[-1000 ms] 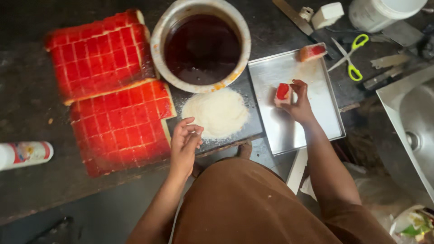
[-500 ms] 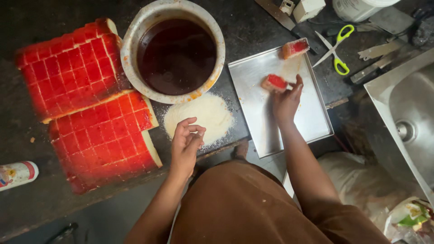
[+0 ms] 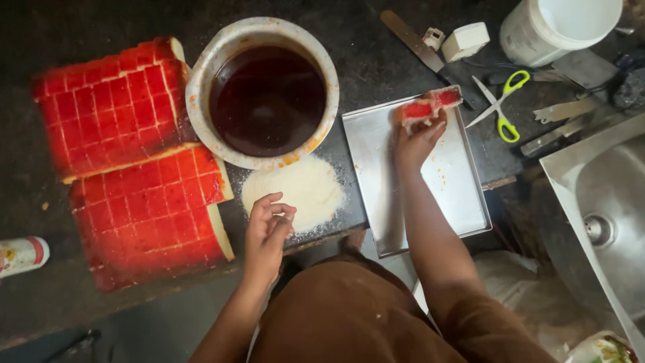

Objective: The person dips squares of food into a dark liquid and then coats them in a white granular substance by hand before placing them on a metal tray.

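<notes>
My right hand [image 3: 416,140] reaches to the far end of a metal tray [image 3: 437,202] and grips a small red-coated cake piece [image 3: 418,109], which lies against a second red piece [image 3: 449,97] at the tray's top corner. My left hand [image 3: 267,232] hovers with loosely curled fingers and holds nothing, at the near edge of a pile of white powder [image 3: 295,185] on the dark counter. Behind the pile stands a big round bowl [image 3: 201,81] of dark red syrup. To its left lie two red-topped cake slabs [image 3: 111,107] [image 3: 144,218], scored into squares.
Green-handled scissors [image 3: 505,107], a long flat knife [image 3: 413,37], a small white box [image 3: 465,40] and a white bucket [image 3: 551,30] lie beyond the tray. A steel sink [image 3: 605,195] is at the right. A small can [image 3: 20,255] lies at the far left edge.
My right hand has carried the red piece from the tray's middle up to its far corner, beside the other piece. My left hand has stayed by the powder pile.
</notes>
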